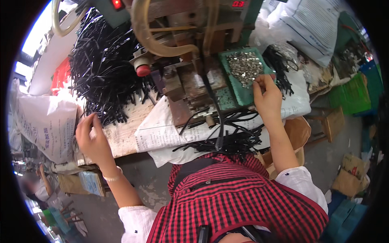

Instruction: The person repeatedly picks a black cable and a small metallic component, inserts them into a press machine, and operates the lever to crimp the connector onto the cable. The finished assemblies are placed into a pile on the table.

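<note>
At the left edge of the workbench, my left hand (pixel 90 135) has its fingers curled in a pinch by the ends of a large heap of thin black strips (pixel 103 69). Whatever lies between those fingertips is too small to make out. My right hand (pixel 268 96) pinches thumb and forefinger together at the near right side of a green tray (pixel 231 84). Small shiny metal pieces (pixel 245 67) fill much of that tray. Its fingertips hide what they hold, if anything. Between the hands stands a bench press machine (pixel 194 83) with a metal work block.
A red push button (pixel 142 70) and a thick clear hose (pixel 139 28) jut from the machine. More black strips (pixel 233 141) lie at the bench's front edge, above my checked apron (pixel 227 186). White sacks (pixel 52 125) stand left; a wooden stool (pixel 330 123) is right. Another person (pixel 40 186) is far left.
</note>
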`<state>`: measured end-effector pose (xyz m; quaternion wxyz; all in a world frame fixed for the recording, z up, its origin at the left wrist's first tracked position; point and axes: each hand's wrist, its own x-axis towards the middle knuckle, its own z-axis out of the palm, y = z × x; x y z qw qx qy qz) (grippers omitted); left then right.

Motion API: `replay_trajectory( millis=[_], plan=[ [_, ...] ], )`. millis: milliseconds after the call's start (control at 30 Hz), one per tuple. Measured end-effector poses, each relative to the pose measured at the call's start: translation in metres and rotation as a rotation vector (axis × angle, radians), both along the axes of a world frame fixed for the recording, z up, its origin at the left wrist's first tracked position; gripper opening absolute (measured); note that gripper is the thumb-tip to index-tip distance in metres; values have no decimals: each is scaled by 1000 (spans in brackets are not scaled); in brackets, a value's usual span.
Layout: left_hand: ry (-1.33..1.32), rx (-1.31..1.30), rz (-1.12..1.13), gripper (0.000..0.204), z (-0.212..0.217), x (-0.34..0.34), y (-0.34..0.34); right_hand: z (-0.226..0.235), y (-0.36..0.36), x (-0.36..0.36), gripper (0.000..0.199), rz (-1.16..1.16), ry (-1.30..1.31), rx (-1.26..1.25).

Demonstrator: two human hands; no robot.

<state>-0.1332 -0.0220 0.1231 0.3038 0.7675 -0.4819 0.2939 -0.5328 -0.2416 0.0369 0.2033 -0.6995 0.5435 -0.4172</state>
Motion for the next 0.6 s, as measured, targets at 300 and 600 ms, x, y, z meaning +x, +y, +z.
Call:
replay_trajectory(
  millis=[300,600],
  plan=[
    [-2,441,403,24,-126,47,-53,-16,16,-36,12,-48,107,-289],
    [660,104,-70,8,-113,6,-22,-13,4,-25,12,-82,-109,-84]
  ],
)
